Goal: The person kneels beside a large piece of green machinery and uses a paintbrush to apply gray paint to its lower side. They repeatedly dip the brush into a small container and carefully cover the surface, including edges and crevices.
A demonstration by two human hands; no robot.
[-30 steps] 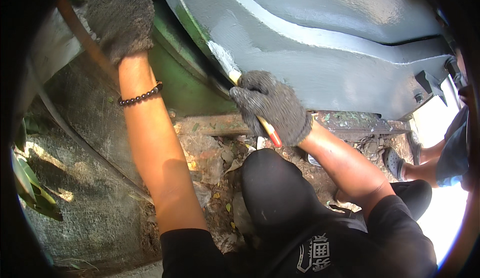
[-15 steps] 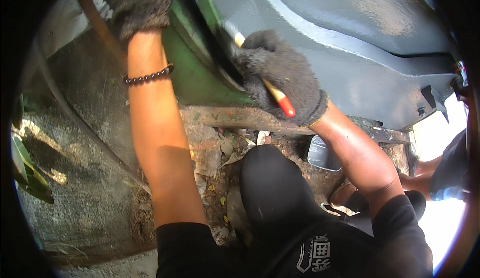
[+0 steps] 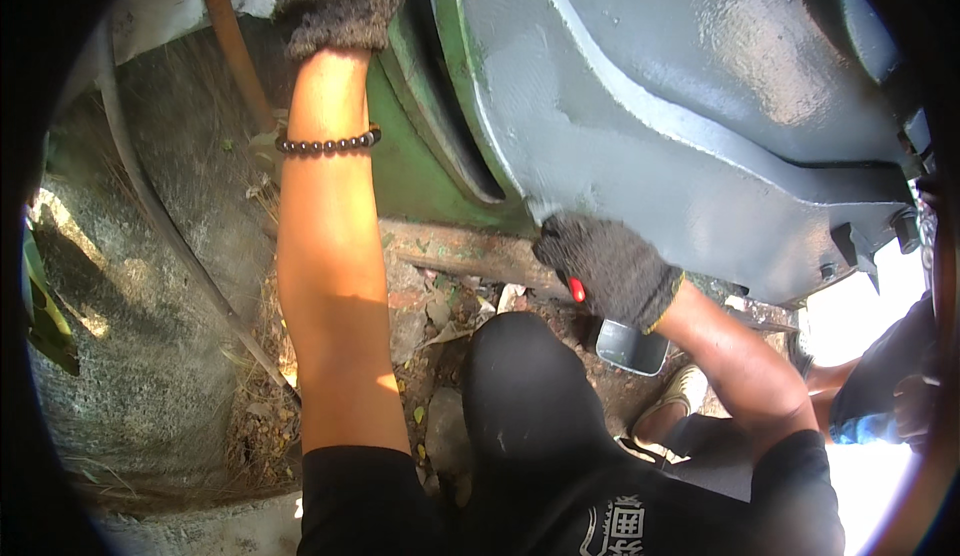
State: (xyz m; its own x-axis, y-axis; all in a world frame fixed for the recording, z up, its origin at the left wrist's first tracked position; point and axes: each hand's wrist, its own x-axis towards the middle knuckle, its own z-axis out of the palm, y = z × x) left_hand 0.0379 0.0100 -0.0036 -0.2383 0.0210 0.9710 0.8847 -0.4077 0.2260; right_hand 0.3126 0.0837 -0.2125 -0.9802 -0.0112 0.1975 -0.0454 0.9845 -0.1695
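Observation:
My right hand [image 3: 612, 268], in a dark fuzzy work glove, is closed round a paintbrush [image 3: 577, 289]. Only the red end of its handle shows; the bristles are hidden at the glove's far side, close to the lower edge of a grey-coated metal panel [image 3: 640, 156]. My left hand [image 3: 340, 1], gloved the same way, reaches up to the top edge beside a green metal part [image 3: 400, 171]. Its fingers are out of the picture, so what it touches cannot be seen. A small rectangular tub [image 3: 632, 346] with grey inside stands below my right wrist.
A rough concrete wall [image 3: 150, 286] rises on the left, crossed by a thin hose [image 3: 160, 216] and a rusty pipe [image 3: 232, 46]. Rubble and dry leaves lie around my knee [image 3: 530, 376]. Another person's leg [image 3: 880, 376] is at the far right.
My right hand has moved down and slightly right with the paintbrush, from the dark slot to the panel's lower edge. The whole view has shifted a little, and my left hand appears further right.

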